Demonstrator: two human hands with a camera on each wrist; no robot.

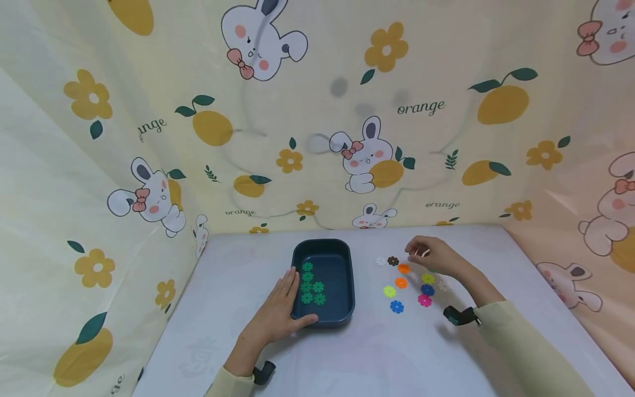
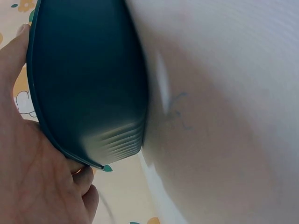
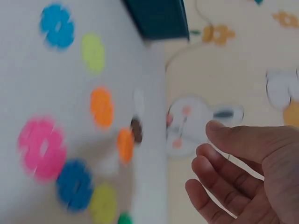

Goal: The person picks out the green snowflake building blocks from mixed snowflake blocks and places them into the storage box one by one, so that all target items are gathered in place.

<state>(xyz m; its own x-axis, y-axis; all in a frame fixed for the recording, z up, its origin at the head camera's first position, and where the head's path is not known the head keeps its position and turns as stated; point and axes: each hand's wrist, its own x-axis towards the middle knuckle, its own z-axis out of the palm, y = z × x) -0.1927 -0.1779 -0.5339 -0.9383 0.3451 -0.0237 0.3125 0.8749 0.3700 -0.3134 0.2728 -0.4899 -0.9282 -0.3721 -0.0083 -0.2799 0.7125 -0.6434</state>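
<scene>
Left hand (image 1: 278, 317) flat against the blue tray (image 1: 323, 282), keeping it from sliding. Right hand (image 1: 434, 256) loosely curled, empty, above the flower pieces (image 1: 401, 283).

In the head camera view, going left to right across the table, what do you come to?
Left hand → dark blue tray holding green flower discs → yellow disc → pink disc → right hand.
</scene>
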